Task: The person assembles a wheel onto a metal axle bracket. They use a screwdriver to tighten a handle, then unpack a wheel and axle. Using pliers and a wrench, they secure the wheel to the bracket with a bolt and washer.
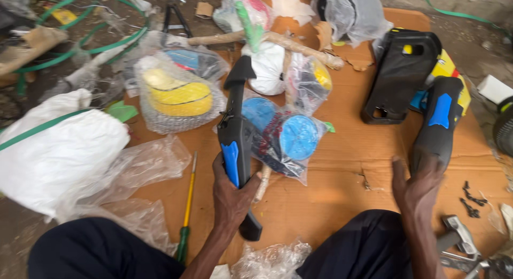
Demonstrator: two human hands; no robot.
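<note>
The long black matt plastic handle shell with a smooth blue insert [235, 150] lies in the left hand [231, 196]. Beneath is a brown, rough, matt cardboard sheet [342, 167]. Crinkled glossy clear plastic bags [144, 167] lie at its left edge, beside a coarse white woven sack [59, 150].

The left hand [231, 191] hides the black handle shell's [236, 145] middle. The metal tool [464, 249] runs off the bottom edge; the black screws [471, 198] are too small to tell apart

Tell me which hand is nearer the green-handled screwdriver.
Left. The left hand, gripping a black-and-blue handle piece, is just right of the screwdriver on the cardboard. The right hand rests on a black tool body far across to the right.
</note>
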